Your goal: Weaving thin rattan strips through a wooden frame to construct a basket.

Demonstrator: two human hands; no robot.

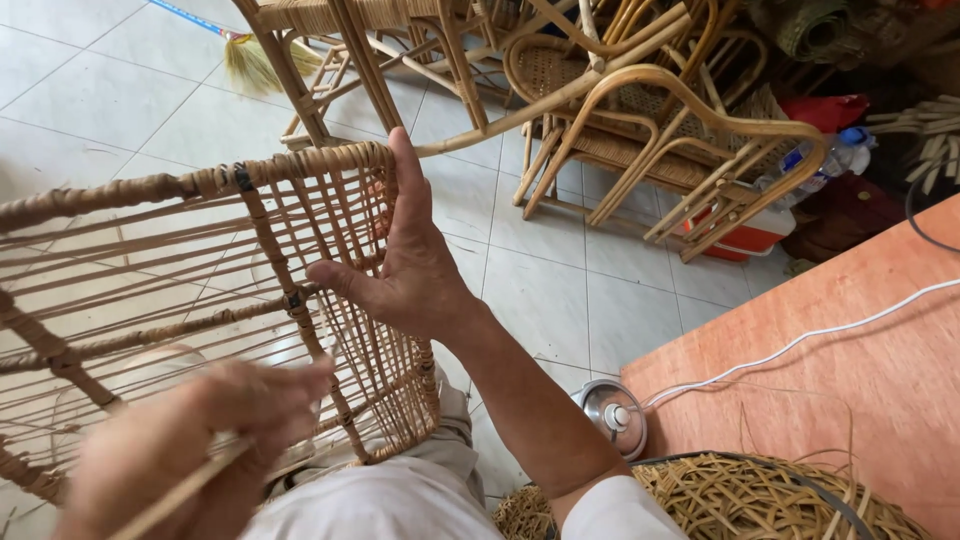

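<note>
Ahead of me on the pale tiled floor [560, 290] stands a heap of bare rattan chair frames [640, 110], with a straw broom [250, 55] lying off to their left. A white cable [800, 340] runs across the reddish wooden board [880, 380] on my right. A small metal fan [612, 415] sits beside a woven cane basket [740, 500].

Pale tiled floor [560, 290] in daylight; stacked rattan chairs [640, 120] at the far side, a broom [245, 55] far left, a reddish wooden desk [860, 370] near right.
</note>
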